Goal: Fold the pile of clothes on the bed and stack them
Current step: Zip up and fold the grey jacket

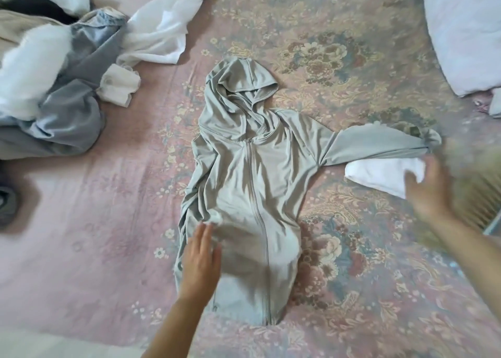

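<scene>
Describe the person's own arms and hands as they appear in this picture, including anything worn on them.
Both forearms are bare, with no sleeves in view. The left hand shows no ring, watch or glove. The right hand is motion-blurred; nothing worn can be made out on it.

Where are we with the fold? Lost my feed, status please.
Left hand flat on hoodie, zipped, face up. Right hand blurred, at white cloth under the outstretched sleeve. Unfolded pile waits far left.
</scene>
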Demonstrator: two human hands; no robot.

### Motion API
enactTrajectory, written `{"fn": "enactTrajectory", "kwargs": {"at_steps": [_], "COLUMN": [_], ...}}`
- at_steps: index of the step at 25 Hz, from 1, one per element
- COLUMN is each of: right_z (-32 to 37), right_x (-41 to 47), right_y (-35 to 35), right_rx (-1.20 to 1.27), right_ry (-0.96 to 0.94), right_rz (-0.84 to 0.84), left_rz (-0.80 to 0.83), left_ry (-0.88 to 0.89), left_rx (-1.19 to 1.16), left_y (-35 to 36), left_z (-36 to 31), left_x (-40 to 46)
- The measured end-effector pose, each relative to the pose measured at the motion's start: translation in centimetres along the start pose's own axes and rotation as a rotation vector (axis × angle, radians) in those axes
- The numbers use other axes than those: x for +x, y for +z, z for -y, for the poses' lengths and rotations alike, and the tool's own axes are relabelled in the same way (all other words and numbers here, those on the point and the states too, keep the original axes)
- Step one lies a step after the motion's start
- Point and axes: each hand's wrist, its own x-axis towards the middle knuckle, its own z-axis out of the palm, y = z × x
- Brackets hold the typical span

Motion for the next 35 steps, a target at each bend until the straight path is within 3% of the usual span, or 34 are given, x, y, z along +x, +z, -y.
{"fn": "enactTrajectory", "kwargs": {"at_steps": [2, 3, 5, 8, 10, 13, 16, 19, 21, 23, 25, 27, 29, 32, 35], "right_z": [1.8, 2.8, 3.9, 4.4, 4.1, 2.3, -0.2, -2.3, -3.0, -2.9, -2.5, -2.5, -1.7, -0.2, 1.9], "right_x": [-7.0, -11.1, -17.0, -21.9, -22.8, -21.2, -19.0, -16.6, -15.2, -14.8, -15.4, -16.2, -16.7, -16.6, -15.9], "right_y": [5.0, 7.4, 11.5, 14.9, 14.9, 13.0, 10.7, 9.2, 8.6, 8.3, 8.0, 7.8, 7.8, 7.9, 7.7], "right_rx": [0.031, 0.073, 0.191, 0.283, 0.271, 0.329, 0.362, 0.283, 0.272, 0.398, 0.444, 0.262, 0.18, 0.212, 0.528], "right_ry": [-0.014, 0.042, 0.225, 0.504, 0.482, 0.458, 0.545, 0.589, 0.564, 0.556, 0.609, 0.611, 0.556, 0.5, 0.571], "right_rz": [0.254, 0.404, 0.527, 0.531, 0.468, 0.291, 0.105, 0.021, 0.017, 0.158, 0.412, 0.597, 0.695, 0.679, 0.646], "left_rz": [-0.124, -0.11, 0.012, 0.014, 0.028, 0.146, 0.278, 0.18, 0.197, 0.202, -0.025, -0.346, -0.444, -0.15, 0.16], "left_ry": [-0.13, -0.214, -0.392, -0.604, -0.714, -0.849, -0.797, -0.706, -0.634, -0.563, -0.573, -0.593, -0.499, -0.171, -0.19], "left_rx": [0.084, 0.061, -0.009, -0.271, -0.373, -0.713, -0.683, -0.444, -0.237, -0.08, -0.078, -0.047, -0.065, -0.052, -0.189], "left_y": [-1.6, -2.5, -2.7, -2.1, -2.9, -5.0, -5.5, -3.3, -1.8, -2.6, -5.5, -10.0, -13.0, -10.7, -4.9], "left_z": [4.1, 5.4, 6.3, 5.8, 6.1, 7.9, 8.5, 7.2, 6.4, 6.6, 7.9, 10.0, 10.8, 9.0, 6.3], "left_x": [0.5, 0.7, 1.0, 1.7, 2.2, 2.9, 2.6, 1.9, 1.7, 2.3, 4.1, 6.3, 8.1, 7.3, 2.6]}}
